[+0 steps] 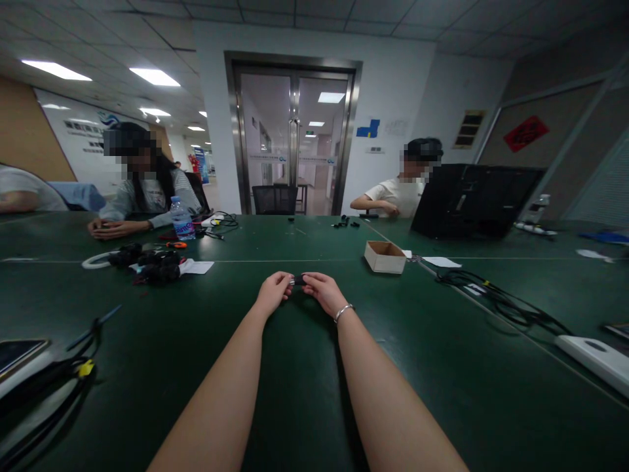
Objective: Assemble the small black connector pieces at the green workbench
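Note:
Both my hands are stretched forward over the green table [299, 367], pinching a small black stick with a silver end [297, 280], which looks like a USB drive. My left hand [273, 292] grips it at the silver end, with thumb and fingers closed. On the black end are the closed fingertips of my right hand [324, 291], which has a silver bracelet [344, 313] at its wrist. The stick lies roughly level between the hands, its two ends partly hidden by my fingers.
An open box [384, 257] stands to the right, near black cables [506, 301] and a white power strip [597, 360]. At left are black gear [157, 262], a water bottle [182, 219] and a phone [22, 357]. Two people sit across the table, one behind a monitor [474, 200].

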The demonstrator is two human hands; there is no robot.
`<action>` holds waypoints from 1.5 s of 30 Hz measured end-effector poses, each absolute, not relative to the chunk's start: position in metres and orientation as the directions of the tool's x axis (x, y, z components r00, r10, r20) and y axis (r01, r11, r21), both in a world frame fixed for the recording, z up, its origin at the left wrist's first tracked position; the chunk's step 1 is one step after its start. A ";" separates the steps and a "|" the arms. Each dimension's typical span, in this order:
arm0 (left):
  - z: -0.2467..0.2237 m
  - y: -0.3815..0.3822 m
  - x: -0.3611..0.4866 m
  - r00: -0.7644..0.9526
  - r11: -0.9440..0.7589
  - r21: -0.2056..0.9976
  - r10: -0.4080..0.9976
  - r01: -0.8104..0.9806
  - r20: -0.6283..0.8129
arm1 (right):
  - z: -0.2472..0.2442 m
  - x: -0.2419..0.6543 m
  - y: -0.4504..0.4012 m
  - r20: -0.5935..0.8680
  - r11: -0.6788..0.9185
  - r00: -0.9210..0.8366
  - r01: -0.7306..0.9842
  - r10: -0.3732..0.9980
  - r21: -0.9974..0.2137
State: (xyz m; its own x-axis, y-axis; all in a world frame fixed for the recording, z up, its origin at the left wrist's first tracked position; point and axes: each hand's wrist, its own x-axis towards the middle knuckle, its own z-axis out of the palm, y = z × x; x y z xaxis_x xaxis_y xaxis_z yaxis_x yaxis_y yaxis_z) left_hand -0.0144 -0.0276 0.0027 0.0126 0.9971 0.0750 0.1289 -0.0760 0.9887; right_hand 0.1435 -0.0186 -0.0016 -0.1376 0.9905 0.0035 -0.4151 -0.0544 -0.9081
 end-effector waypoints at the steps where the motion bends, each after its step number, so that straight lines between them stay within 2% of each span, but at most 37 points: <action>1: 0.003 -0.028 -0.015 0.015 -0.081 0.990 0.997 0.117 0.080 | -0.002 0.144 -0.018 0.003 -0.054 -0.136 -0.414 0.991 -0.909; 26: 0.000 -0.025 -0.020 0.041 -0.088 0.995 0.995 0.052 0.086 | -0.006 0.145 -0.016 0.031 -0.030 -0.141 -0.408 0.990 -0.912; 45: 0.001 -0.027 -0.022 0.072 -0.143 0.987 0.988 0.078 0.137 | -0.005 0.146 -0.017 0.029 -0.030 -0.140 -0.396 0.990 -0.918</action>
